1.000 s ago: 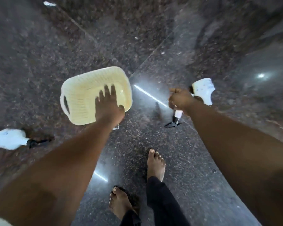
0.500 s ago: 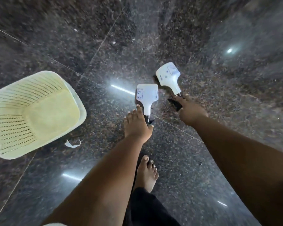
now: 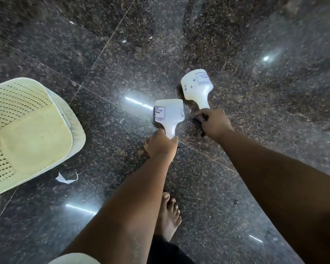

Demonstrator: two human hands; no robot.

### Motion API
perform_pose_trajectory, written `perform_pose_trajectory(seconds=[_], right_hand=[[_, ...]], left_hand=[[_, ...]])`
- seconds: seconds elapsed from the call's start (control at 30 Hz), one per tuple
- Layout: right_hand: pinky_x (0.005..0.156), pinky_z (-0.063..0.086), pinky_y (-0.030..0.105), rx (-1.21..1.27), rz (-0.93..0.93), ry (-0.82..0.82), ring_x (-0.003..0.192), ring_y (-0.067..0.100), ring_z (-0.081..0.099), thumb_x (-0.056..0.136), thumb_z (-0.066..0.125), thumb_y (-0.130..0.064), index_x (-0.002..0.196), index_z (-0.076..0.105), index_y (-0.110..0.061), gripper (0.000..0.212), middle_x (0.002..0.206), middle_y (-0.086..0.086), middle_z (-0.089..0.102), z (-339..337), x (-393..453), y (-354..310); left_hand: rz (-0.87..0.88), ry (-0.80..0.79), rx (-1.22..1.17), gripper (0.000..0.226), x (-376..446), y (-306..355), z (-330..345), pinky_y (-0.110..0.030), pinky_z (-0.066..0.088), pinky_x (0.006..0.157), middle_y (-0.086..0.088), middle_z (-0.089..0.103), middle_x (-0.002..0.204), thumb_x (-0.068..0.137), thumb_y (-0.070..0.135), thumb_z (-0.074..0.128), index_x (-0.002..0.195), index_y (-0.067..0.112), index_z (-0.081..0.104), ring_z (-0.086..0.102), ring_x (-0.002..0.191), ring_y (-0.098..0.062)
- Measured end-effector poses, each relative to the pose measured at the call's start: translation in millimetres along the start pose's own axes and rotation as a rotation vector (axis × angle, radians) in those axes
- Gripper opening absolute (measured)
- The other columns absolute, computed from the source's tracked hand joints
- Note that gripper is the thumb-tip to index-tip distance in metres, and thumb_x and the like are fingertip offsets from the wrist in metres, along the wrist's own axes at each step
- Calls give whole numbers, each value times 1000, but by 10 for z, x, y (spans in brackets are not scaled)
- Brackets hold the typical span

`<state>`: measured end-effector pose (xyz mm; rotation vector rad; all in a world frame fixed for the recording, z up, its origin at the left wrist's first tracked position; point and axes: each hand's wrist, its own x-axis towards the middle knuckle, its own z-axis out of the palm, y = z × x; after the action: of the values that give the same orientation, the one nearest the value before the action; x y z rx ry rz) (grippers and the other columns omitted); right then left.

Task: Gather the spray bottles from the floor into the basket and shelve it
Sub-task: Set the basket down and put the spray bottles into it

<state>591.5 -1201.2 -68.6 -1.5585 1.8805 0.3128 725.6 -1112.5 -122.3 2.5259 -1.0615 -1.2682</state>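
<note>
Two white spray bottles with black trigger heads are near the middle of the dark granite floor. My left hand [image 3: 161, 144] is closed around the neck of the nearer spray bottle [image 3: 169, 115], whose label faces left. My right hand [image 3: 214, 123] grips the neck and black trigger of the farther spray bottle [image 3: 197, 86], which tilts up and to the right. The pale yellow perforated basket [image 3: 78, 138] sits empty on the floor at the left, well apart from both hands.
A torn scrap of white paper [image 3: 65, 179] lies just right of the basket's near corner. My bare foot [image 3: 169, 216] stands below the hands. Small white specks [image 3: 124, 41] dot the floor farther off. Ceiling lights reflect in the polished tiles.
My left hand left the basket, moved right and closed on the nearer bottle's neck. My right hand tightened on the farther bottle, which now tilts up. The view shifted right.
</note>
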Motion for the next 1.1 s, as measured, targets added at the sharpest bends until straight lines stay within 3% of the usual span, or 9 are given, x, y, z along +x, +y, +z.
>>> perform_pose_trajectory(seconds=[0.1, 0.17, 0.23, 0.37, 0.53, 0.7, 0.8, 0.93, 1.1], right_hand=[[82, 58, 45, 134, 3, 52, 89, 38, 66, 91, 49, -10, 112, 65, -30, 33, 124, 18, 52, -72, -189, -95], [89, 54, 44, 168, -18, 87, 99, 38, 62, 90, 48, -13, 123, 60, -28, 38, 128, 18, 52, -189, -413, -191], [90, 51, 43, 159, -26, 108, 104, 38, 59, 90, 48, -14, 129, 55, -29, 43, 129, 18, 56, -352, -691, -310], [82, 54, 43, 170, 19, 101, 96, 39, 65, 90, 46, -15, 133, 49, -29, 45, 113, 18, 69, -661, -1390, -702], [70, 50, 42, 240, -27, 190, 84, 42, 65, 88, 51, -16, 129, 36, -23, 45, 101, 23, 69, -826, -2198, -1442], [64, 50, 37, 258, -185, 209, 76, 34, 64, 92, 51, -24, 132, 38, -30, 43, 97, 14, 70, -858, -2746, -2389], [58, 41, 32, 132, -299, 189, 65, 29, 54, 92, 51, -27, 134, 40, -28, 44, 95, 14, 70, -870, -2868, -2957], [66, 41, 34, -26, -414, 129, 90, 37, 63, 90, 51, -29, 132, 46, -29, 42, 106, 14, 69, -744, -2881, -3574], [61, 40, 32, -175, -563, 9, 87, 34, 63, 93, 46, -26, 117, 55, -23, 26, 102, 10, 70, -255, -2674, -4008]], left_hand=[[-109, -81, -176, 41, -141, 55, -223, -41, 47, 90, -4, 71, 97, 79, 49, 51, 105, 18, 60, 65, 90, -28], [-154, -140, -348, 42, -363, 69, -498, -36, 56, 70, -7, 71, 91, 79, 44, 53, 108, 15, 61, 68, 77, -26], [-198, -144, -484, 41, -628, 72, -817, -25, 46, 48, -6, 68, 83, 80, 37, 55, 111, 11, 61, 62, 61, -18], [-284, -86, -609, 39, -1102, -44, -1509, -27, 39, 55, -8, 66, 84, 80, 36, 56, 100, 4, 63, 58, 69, -20], [-369, 7, -774, 34, -1482, -413, -2291, -29, 28, 48, 5, 38, 49, 82, 27, 59, 53, 12, 47, 38, 50, -15], [-446, -1, -815, 35, -1561, -969, -3162, -36, 47, 64, -16, 62, 105, 89, 27, 57, 113, 2, 56, 58, 92, -34], [-447, -81, -845, 54, -1528, -1247, -3596, -25, 51, 37, -41, 50, 126, 88, 20, 55, 127, -16, 44, 57, 92, -50], [-466, -160, -862, 41, -1462, -1431, -4005, -22, 37, 40, -17, 55, 67, 84, 20, 53, 104, -16, 58, 52, 50, -24], [-635, -273, -888, 18, -1217, -1554, -4049, -14, 28, 32, -13, 53, 53, 82, 19, 56, 75, 2, 54, 42, 27, -19]])
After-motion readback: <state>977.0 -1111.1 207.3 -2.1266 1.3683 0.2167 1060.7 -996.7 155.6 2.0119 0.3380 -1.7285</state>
